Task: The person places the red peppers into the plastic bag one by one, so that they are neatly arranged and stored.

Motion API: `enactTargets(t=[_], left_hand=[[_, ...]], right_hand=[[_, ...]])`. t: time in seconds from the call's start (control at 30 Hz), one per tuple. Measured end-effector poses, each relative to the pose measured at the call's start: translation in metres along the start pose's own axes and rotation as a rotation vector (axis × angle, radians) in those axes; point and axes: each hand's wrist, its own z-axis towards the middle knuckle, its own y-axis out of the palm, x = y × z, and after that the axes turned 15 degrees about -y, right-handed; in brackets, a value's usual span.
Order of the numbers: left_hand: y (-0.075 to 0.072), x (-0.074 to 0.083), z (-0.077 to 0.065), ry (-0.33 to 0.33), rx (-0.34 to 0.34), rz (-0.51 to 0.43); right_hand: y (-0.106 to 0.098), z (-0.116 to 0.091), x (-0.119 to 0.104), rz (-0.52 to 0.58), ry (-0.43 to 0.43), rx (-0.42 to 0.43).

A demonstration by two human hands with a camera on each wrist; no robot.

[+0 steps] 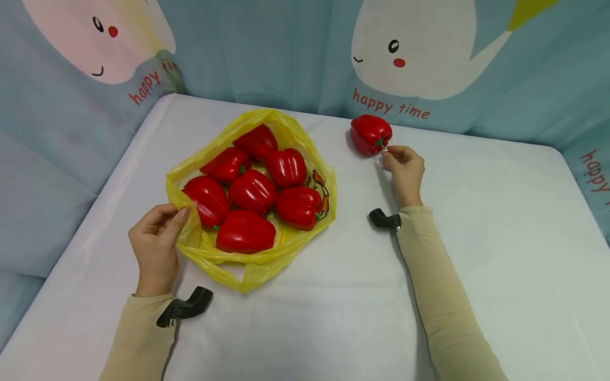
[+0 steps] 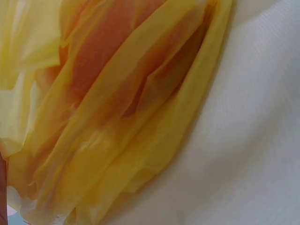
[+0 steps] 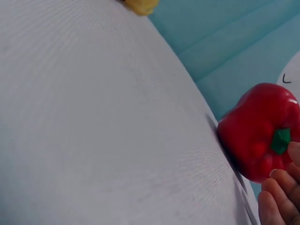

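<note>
A yellow plastic bag (image 1: 329, 180) lies wide open on the table, with several red bell peppers (image 1: 252, 192) inside. My left hand (image 1: 157, 238) pinches its left rim between thumb and fingers. In the left wrist view the crumpled side of the bag (image 2: 126, 136) fills much of the picture. Another red bell pepper (image 1: 369, 134) lies on the table near the back edge, its green stem (image 3: 280, 140) facing my right hand (image 1: 405, 168). The fingers there are loosely bent, their tips right by the stem. A firm grip on it does not show.
The white tablecloth (image 1: 343, 296) extends around the bag and to the right. Behind the table hangs a blue curtain (image 1: 267, 58) with cartoon prints. A black wrist camera (image 1: 188, 306) sits on the left forearm, another black wrist camera (image 1: 383, 219) on the right.
</note>
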Motion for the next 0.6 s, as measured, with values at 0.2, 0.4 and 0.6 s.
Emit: enactTargets(t=[0.2,0.4,0.6], left_hand=[[-0.002,0.0,0.0,0.007,0.002,0.013],[-0.003,-0.002,-0.001,0.005,-0.002,0.042],[-0.003,0.0,-0.001,0.011,0.015,0.078]], right_hand=[[0.008,0.004,0.008,0.069,-0.017,0.034],[0.013,0.006,0.007,0.105,0.009,0.112],[0.017,0.008,0.007,0.126,0.007,0.14]])
